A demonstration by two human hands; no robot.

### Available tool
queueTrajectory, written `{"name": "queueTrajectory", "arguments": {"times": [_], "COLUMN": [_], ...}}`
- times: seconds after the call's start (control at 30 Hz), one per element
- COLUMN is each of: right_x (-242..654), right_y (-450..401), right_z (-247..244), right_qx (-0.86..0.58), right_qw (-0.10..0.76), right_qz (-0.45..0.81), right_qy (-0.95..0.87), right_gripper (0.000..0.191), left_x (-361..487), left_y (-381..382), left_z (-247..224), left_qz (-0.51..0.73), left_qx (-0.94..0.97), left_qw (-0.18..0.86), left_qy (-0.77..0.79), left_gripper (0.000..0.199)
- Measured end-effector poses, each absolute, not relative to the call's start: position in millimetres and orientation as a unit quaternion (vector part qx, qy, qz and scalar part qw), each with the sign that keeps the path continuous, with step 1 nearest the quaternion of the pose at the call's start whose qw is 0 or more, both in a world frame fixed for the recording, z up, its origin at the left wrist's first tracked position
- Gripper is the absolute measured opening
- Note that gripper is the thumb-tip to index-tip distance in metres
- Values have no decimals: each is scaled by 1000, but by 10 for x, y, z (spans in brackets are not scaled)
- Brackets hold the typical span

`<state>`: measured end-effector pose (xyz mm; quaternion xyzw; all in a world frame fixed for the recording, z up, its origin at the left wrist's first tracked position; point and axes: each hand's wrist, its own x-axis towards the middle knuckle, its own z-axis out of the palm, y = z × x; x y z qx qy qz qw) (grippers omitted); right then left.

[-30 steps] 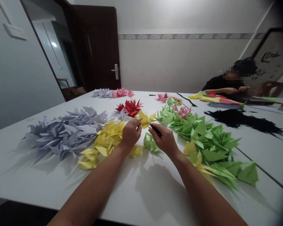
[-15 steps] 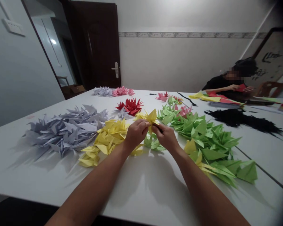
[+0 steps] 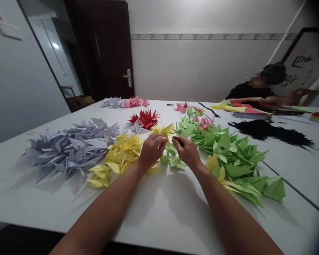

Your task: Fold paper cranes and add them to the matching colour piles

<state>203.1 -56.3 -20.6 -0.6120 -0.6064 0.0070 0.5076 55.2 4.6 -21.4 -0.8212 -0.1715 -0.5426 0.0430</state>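
Note:
My left hand [image 3: 152, 148] is closed, its thumb and fingers pinching a yellow folded paper flower [image 3: 164, 129] with pointed petals. A small gap to the right, my right hand [image 3: 187, 150] is closed in a pinch; a small dark bit shows at its fingertips, too small to name. Green folded paper pieces [image 3: 175, 162] lie on the white table beneath and between the hands. Left of my left hand spreads a heap of yellow folded paper [image 3: 124, 150]. A large pile of green folded paper [image 3: 223, 145] is to the right of my right hand.
A grey-lilac paper pile [image 3: 71, 147] lies at left, red paper flowers [image 3: 145, 119] behind my hands. Black strings [image 3: 268, 131] and stacked coloured paper sheets [image 3: 244, 108] are at right. Another person [image 3: 255, 88] sits at the far right of the table [image 3: 154, 212].
My hands have drawn slightly apart, and the yellow flower has shifted left and tilted, away from my right fingertips. The other person's hands have lowered with the red paper.

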Motion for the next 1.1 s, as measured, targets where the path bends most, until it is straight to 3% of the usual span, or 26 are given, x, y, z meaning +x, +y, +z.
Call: {"name": "queueTrajectory", "arguments": {"times": [0.2, 0.33, 0.53, 0.73, 0.93, 1.1], "right_x": [2127, 2208, 2337, 2401, 2387, 2373], "right_y": [-554, -538, -496, -456, -460, -479], "right_z": [-226, -254, -334, -405, -409, -388], "right_qx": [-627, -648, -670, -676, -682, -694], "right_qw": [530, 542, 547, 545, 533, 518], "right_qz": [7, 12, 14, 26, 42, 48], "right_qy": [-571, -535, -503, -496, -500, -497], "right_gripper": [31, 36, 38, 41, 41, 41], "left_x": [365, 360, 427, 511, 577, 509], "left_y": [318, 297, 179, 147, 143, 174], "left_z": [-270, -266, -242, -316, -439, -362], "left_qz": [-543, -555, -533, -435, -445, -468], "left_qx": [-772, -767, -804, -831, -809, -788], "left_qw": [109, 105, -31, -171, -242, -264], "left_qy": [-312, -305, -264, -302, -297, -300], "left_gripper": [21, 29, 26, 27, 35, 29]}}
